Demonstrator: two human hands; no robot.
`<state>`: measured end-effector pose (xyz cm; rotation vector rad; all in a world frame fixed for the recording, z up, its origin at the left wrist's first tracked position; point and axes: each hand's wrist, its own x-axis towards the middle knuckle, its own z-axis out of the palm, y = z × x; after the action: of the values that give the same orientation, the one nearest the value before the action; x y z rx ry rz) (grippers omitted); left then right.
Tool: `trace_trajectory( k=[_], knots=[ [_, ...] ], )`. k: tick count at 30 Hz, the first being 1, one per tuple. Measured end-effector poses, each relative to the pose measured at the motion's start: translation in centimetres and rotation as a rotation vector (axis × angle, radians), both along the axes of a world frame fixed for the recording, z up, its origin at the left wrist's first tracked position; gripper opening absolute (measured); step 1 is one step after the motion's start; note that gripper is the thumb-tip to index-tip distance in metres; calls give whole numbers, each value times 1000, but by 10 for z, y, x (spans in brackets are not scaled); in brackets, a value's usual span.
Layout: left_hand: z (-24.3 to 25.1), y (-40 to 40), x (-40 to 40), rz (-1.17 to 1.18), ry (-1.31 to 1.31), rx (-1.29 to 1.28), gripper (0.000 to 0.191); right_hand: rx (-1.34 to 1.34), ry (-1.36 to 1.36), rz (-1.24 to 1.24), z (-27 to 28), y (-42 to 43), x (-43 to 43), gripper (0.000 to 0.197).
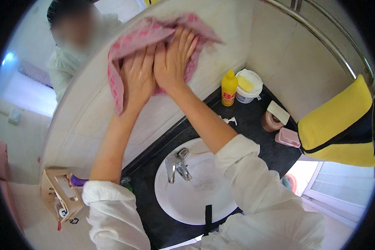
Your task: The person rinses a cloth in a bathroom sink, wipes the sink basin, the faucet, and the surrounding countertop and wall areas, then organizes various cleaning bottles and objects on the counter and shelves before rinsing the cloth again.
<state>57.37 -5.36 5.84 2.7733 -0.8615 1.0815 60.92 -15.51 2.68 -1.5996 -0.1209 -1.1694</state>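
A pink towel with darker pink spots is bunched up in front of the pale tiled wall, just beside the curved edge of the mirror. My left hand and my right hand lie side by side on it, backs towards me and fingers pointing up. Both hold the cloth, and its folds rise past the fingertips. Its left flap hangs along my left wrist. The palms are hidden, and I cannot tell how firmly the towel touches the wall. Below my forearms is a white washbasin with a chrome faucet.
On the black countertop stand a yellow bottle, a lidded white bucket, a brown jar and a pink box. A yellow towel hangs at right below metal rails. A beige rack is on the left wall.
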Motion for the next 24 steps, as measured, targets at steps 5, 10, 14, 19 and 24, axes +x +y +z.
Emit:
trace_trajectory(
  k=[5,10,14,19,24],
  knots=[
    [-33,-1,24,-244,31,144,39,-85,124,-154,-71,1,24,61],
    [-154,-11,-2,-21,942,-127,40,-88,567,183,-287,14,-13,51],
    [-207,-39,5,-445,773,-254,38,-118,561,8,-329,-43,-6,49],
    [-64,-14,19,-197,187,108,46,-179,283,72,-118,-25,32,54],
    [43,-117,63,-142,-285,243,50,-73,-64,-224,21,-120,93,56]
  ],
)
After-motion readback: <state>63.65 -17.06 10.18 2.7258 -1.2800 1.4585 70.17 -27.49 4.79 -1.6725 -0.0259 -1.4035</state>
